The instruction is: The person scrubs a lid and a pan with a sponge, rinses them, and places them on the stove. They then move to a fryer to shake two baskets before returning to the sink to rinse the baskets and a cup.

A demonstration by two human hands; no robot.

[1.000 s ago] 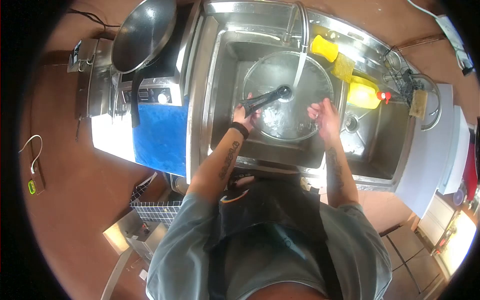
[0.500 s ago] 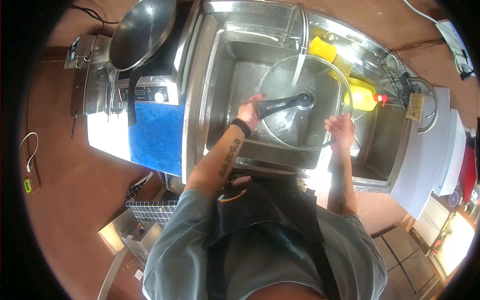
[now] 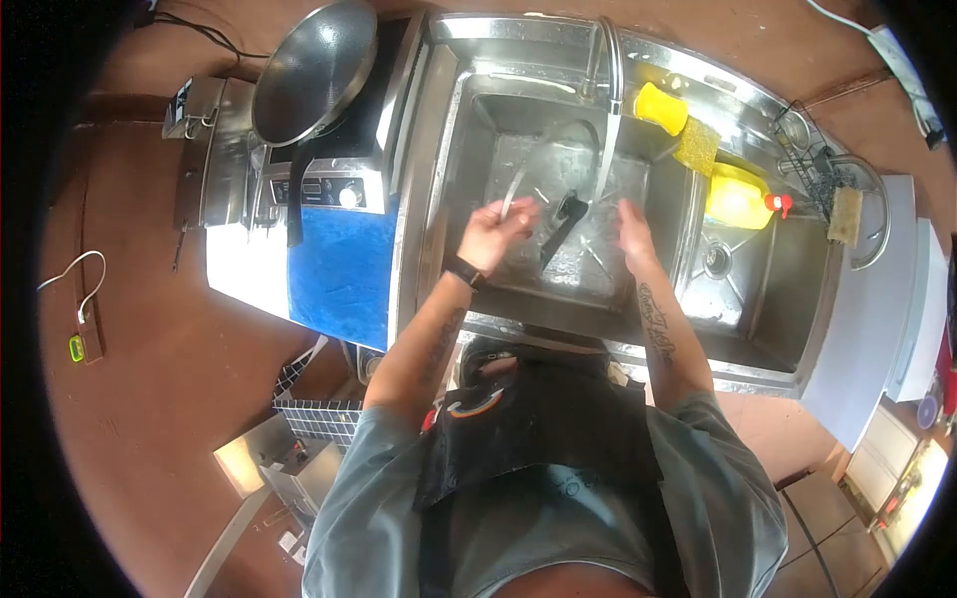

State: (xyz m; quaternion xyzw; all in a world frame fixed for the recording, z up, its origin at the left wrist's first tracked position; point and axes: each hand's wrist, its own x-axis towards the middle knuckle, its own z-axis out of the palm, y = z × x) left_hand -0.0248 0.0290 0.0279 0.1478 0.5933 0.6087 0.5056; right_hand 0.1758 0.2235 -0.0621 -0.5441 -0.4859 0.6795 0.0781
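Seen at a slant, a glass lid point(image 3: 563, 159) with a steel rim and a long black handle point(image 3: 563, 231) is over the left sink basin. My left hand point(image 3: 498, 234) has its fingers closed on the near-left part of the rim. At the right of the basin is my right hand point(image 3: 634, 235), fingers stretched out and slightly blurred, with no hold on the lid visible. Water runs down from the curved faucet point(image 3: 614, 70) between my hands, onto or behind the lid; which one cannot be made out.
On the right ledge are a yellow object point(image 3: 661, 108), a yellow sponge point(image 3: 697, 148) and a yellow bottle point(image 3: 738, 196) with a red cap. A second basin point(image 3: 773, 299) lies below them. A pan point(image 3: 314, 75) rests on the cooktop at left, beside a blue cloth point(image 3: 344, 264).
The lid has tilted from facing the camera, and its handle now points down-left. My right hand has moved left and come off the rim. The camera view has shifted slightly.
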